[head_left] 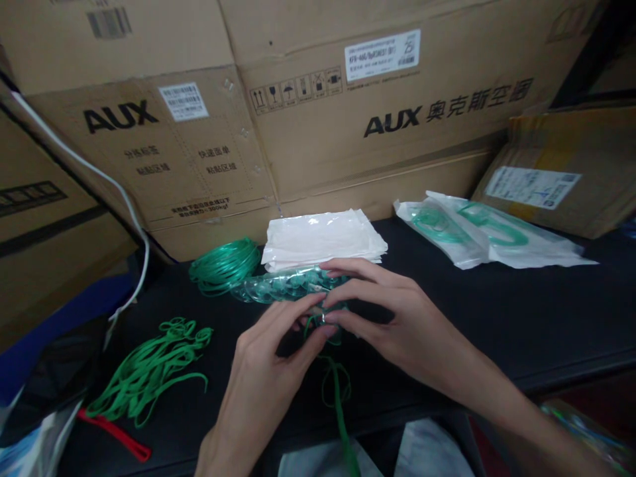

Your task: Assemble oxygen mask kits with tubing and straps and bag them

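My left hand (273, 358) and my right hand (392, 305) meet at the middle of the black table, fingertips pinched close together. Between them is a small clear green plastic mask (334, 334), largely hidden by the fingers. A green elastic strap (340, 411) runs from the fingertips down toward my lap, a thin loop beside it. My left hand pinches by the strap's upper end, and my right thumb and fingers hold the mask's edge. Just behind the fingers lies a row of nested clear green masks (278, 285).
A coil of green tubing (226, 265) and a stack of white packets (322, 238) stand behind. Green straps (149, 371) lie at left near a red strip (119, 434). Clear-fronted packages (487, 232) with green tubing lie right. Large cartons (397, 159) form the back.
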{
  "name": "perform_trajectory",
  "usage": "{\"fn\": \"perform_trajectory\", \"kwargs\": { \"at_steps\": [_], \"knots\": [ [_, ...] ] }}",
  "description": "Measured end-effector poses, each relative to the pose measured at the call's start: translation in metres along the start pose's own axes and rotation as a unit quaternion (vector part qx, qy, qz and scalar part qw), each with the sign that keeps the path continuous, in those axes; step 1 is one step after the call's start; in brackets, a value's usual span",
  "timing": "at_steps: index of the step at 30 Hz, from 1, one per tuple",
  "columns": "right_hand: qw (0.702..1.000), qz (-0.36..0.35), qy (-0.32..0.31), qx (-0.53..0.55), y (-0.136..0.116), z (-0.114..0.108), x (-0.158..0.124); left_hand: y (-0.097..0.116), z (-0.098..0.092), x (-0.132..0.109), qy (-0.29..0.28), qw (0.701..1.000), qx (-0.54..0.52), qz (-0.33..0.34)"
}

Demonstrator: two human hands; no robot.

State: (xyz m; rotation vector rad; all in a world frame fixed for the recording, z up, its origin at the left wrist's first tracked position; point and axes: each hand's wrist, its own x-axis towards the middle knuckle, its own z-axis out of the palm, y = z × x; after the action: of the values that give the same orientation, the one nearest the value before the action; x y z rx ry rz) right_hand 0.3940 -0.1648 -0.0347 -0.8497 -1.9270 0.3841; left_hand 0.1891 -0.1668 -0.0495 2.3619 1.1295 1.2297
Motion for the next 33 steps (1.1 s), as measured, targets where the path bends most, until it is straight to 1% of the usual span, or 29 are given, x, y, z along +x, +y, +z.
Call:
{"fn": "perform_trajectory", "kwargs": {
  "at_steps": [7, 14, 19, 27, 30, 32, 33],
  "knots": [
    [1.0, -0.009, -0.027, -0.011, 0.004, 0.008, -0.003, 0.001, 0.0, 0.0, -0.007, 1.0, 0.007, 0.023],
    [0.999, -0.008, -0.038, -0.036, 0.001, 0.004, -0.002, 0.003, -0.002, 0.002, -0.004, 0.999, 0.024, 0.025],
    [0.996, 0.002, -0.029, -0.082, 0.002, -0.007, 0.0, 0.001, -0.003, 0.003, -0.002, 0.999, 0.033, 0.018],
    [0.982, 0.014, 0.018, -0.186, 0.009, -0.038, 0.002, -0.004, -0.013, 0.004, 0.011, 0.998, 0.057, -0.009],
    [0.979, -0.003, 0.01, -0.202, -0.002, -0.045, 0.001, -0.007, -0.014, 0.004, 0.015, 0.998, 0.062, -0.015],
    [0.983, -0.02, -0.011, -0.182, -0.014, -0.046, -0.011, -0.009, -0.014, 0.004, 0.014, 0.998, 0.063, -0.026],
    [0.986, -0.019, -0.025, -0.162, -0.021, -0.045, -0.023, -0.01, -0.013, 0.004, 0.011, 0.997, 0.063, -0.034]
  ]
}}
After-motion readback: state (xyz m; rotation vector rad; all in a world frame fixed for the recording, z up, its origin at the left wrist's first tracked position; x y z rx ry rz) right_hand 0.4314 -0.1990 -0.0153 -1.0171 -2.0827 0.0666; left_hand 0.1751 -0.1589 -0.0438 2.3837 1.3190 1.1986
